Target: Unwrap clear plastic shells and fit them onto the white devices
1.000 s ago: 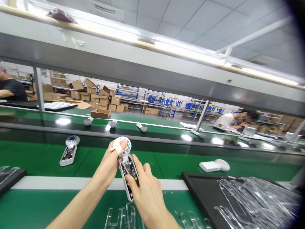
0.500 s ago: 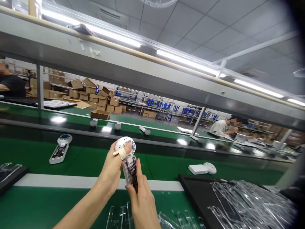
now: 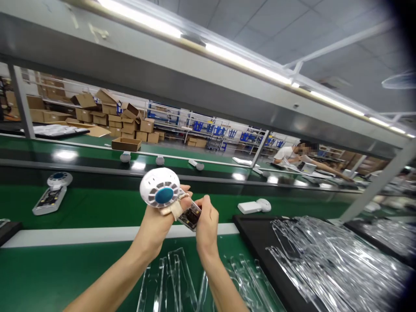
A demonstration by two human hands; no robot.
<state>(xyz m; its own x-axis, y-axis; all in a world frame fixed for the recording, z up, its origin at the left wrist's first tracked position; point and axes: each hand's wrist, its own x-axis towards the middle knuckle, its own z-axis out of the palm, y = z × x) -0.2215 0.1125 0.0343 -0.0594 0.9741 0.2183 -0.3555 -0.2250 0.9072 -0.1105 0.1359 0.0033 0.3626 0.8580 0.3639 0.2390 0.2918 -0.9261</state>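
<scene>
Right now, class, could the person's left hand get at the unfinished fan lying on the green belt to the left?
Probably not at once: the left hand is busy gripping the handheld fan. The path to the belt fan looks unobstructed.

Matt white plastic fan head (image 3: 160, 187) (glossy blue centre), clear glossy plastic covers (image 3: 328, 255), shiny green belt (image 3: 97, 203).

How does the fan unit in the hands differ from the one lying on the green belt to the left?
The held fan unit is up in the air, gripped by the left hand and the right hand; the belt unit lies flat, untouched. The held unit's round head tilts toward the camera, while the belt unit's faces up. Both have a white round head with a blue centre and an open handle showing a circuit board.
</scene>
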